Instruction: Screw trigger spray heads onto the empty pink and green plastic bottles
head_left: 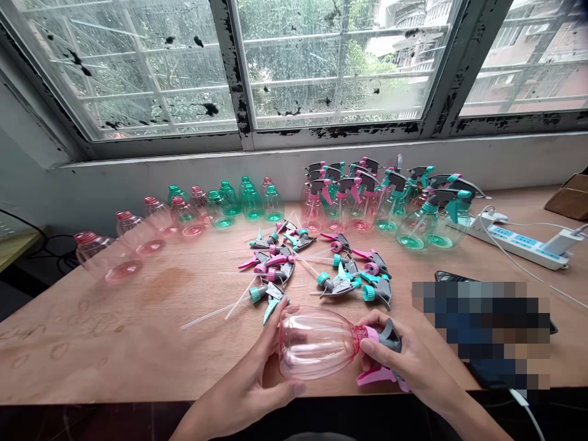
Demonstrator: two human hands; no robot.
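Observation:
A clear pink plastic bottle lies on its side near the table's front edge. My left hand is wrapped round its body from below and the left. At the bottle's neck sits a grey and pink trigger spray head, and my right hand is closed round its collar. Just beyond my hands lies a loose heap of spray heads in pink, teal and grey, with thin white dip tubes sticking out.
Open pink and teal bottles stand in a row at the back left. Bottles with spray heads fitted stand at the back right. A white power strip with cables lies at the right, near a cardboard box. The wooden table meets a window wall.

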